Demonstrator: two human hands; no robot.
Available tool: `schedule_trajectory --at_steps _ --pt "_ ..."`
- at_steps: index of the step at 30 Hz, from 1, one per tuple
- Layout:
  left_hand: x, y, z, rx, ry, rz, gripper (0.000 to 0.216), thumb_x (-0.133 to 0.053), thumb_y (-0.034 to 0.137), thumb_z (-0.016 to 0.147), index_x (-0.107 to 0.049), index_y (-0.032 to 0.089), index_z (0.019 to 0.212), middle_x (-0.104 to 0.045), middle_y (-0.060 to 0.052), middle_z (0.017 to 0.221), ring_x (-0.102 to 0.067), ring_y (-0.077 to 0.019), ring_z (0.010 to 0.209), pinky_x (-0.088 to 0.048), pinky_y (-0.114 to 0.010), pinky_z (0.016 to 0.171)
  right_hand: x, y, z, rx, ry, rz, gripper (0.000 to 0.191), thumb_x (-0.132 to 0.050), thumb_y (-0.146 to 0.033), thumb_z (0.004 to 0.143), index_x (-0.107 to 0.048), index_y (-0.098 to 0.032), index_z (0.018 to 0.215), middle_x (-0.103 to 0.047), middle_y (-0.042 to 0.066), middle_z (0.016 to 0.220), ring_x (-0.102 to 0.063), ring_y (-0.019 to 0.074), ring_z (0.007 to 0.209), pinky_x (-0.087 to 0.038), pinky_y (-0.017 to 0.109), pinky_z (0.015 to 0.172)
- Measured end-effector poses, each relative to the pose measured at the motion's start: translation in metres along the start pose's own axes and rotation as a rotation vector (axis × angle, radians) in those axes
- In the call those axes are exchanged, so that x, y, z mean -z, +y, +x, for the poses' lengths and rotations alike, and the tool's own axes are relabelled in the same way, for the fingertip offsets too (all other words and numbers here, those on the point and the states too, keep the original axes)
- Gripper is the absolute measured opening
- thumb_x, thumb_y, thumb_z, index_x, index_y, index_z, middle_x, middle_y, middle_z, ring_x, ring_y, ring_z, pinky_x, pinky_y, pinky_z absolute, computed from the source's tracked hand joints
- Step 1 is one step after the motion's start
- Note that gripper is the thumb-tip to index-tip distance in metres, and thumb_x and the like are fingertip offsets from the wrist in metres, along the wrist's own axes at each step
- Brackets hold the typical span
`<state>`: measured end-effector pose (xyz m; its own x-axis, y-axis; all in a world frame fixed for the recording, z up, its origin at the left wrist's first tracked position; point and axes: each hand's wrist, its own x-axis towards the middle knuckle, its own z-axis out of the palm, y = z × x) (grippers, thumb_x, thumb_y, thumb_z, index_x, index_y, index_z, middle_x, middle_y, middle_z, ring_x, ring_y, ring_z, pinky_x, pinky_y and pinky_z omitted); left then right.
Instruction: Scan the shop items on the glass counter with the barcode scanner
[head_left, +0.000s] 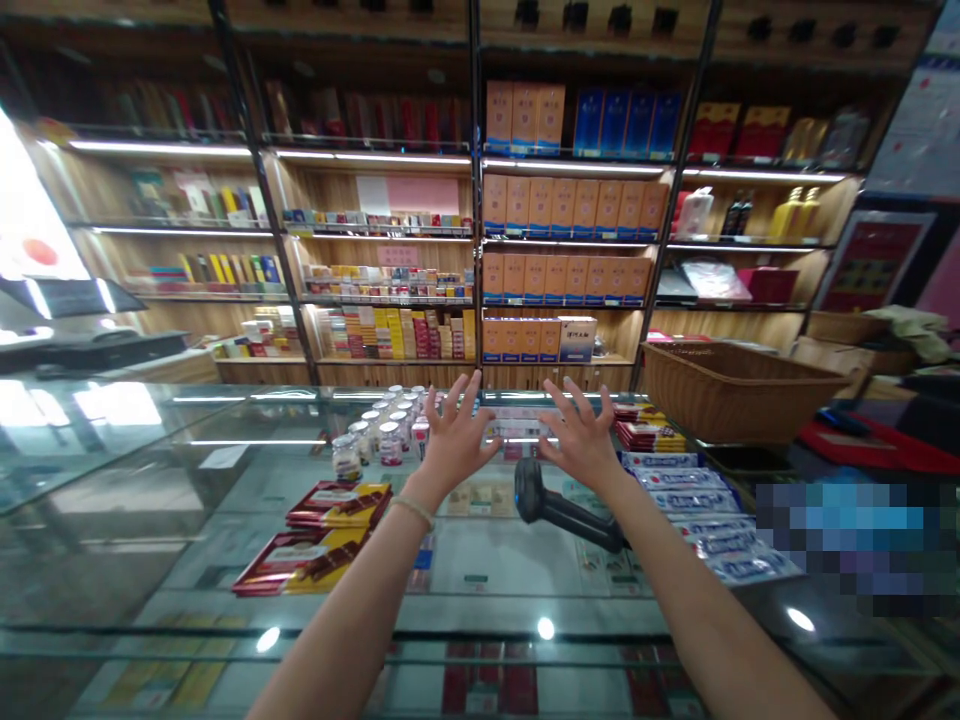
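Black scanner (579,519) lies on the glass counter (487,556) near left hand (455,440) and right hand (585,442), each grip spread wide.

Shelf lights (373,157) bright, glare spots on glass cntr (487,556), edges blurry w/ distortion

The scanner (574,520), a black unit with a rounded head, lies below the right hand (585,440), its handle slanting down to the right, the end reaching the forearm's outline. The jars (390,446), small and pale-lidded, stand upright in a cluster just beside the left hand (457,445). Nearer the viewer, the bars (300,560), in flat red-and-yellow wrappers printed with chocolate, lie in two groups, one behind the other.
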<state>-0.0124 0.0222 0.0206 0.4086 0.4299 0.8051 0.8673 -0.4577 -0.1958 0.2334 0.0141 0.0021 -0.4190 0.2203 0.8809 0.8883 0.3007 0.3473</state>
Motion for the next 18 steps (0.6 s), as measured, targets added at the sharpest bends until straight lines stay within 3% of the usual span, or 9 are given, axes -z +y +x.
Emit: schedule_trajectory --at_steps 5,12,18 --pt "-0.003 0.002 -0.008 0.003 0.038 0.002 0.047 -0.076 0.052 0.081 -0.065 0.032 0.123 -0.027 -0.012 0.17 -0.028 -0.0372 0.154 0.002 -0.066 0.124 0.005 -0.005 -0.001 -0.06 -0.125 0.068 0.019 -0.06 -0.038 0.092 -0.07 -0.027 0.103 -0.048 0.006 0.159 -0.029 0.0293 0.152 0.007 0.06 0.125" --pt "-0.005 0.011 -0.01 -0.022 0.061 0.007 0.025 -0.071 0.048 0.087 -0.07 0.032 0.107 -0.032 -0.006 0.168 -0.029 -0.0342 0.154 0.001 -0.065 0.125 0.011 -0.01 -0.003 -0.096 -0.203 0.112 0.021 -0.059 -0.037 0.093 -0.071 -0.027 0.108 -0.043 0.005 0.163 -0.028 0.0325 0.153 0.006 0.063 0.125" --pt "-0.003 0.011 -0.013 0.008 0.079 -0.019 0.025 -0.074 0.049 0.085 -0.072 0.034 0.105 -0.032 -0.005 0.169 -0.029 -0.0356 0.153 -0.006 -0.067 0.123 0.018 -0.009 -0.001 -0.059 -0.206 0.101 0.022 -0.061 -0.042 0.094 -0.07 -0.027 0.109 -0.043 0.005 0.162 -0.03 0.031 0.151 0.006 0.061 0.125"
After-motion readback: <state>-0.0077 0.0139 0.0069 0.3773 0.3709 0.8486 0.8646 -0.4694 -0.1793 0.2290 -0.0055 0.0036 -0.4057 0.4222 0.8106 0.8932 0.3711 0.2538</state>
